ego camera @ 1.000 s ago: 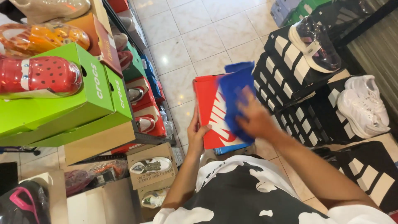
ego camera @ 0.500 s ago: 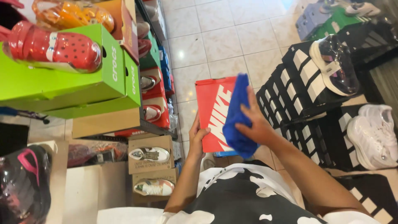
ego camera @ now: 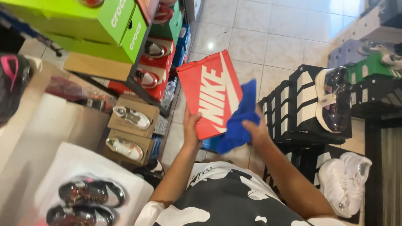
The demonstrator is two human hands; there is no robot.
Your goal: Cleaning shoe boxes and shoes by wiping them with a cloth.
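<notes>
Black-and-white patterned shirt nearest, at the bottom of the view, both bare forearms reaching up out of it. Left hand clamped on the near left edge of a flat red cardboard shoe box with a large white logo, fingers hidden behind, thumb on the face. Box held up off the floor, tilted, lid face toward the camera, above the pale tiled floor. Right hand closed around a crumpled blue cloth, pressing it against the right edge of the red box; cloth draped from the far right side of the box down past its near corner. Near left, two dark shiny shoes on a white surface. Further left, two brown cardboard boxes stacked, each with a pale sneaker on top. Near right, a pair of white sneakers on dark boxes. Just right of the cloth, a stack of black-and-white striped boxes bearing a glossy dark-and-white sneaker. Far left, bright green shoe boxes on a shelf above red boxes with shoes on show. Far right, a green box among grey and dark ones.
</notes>
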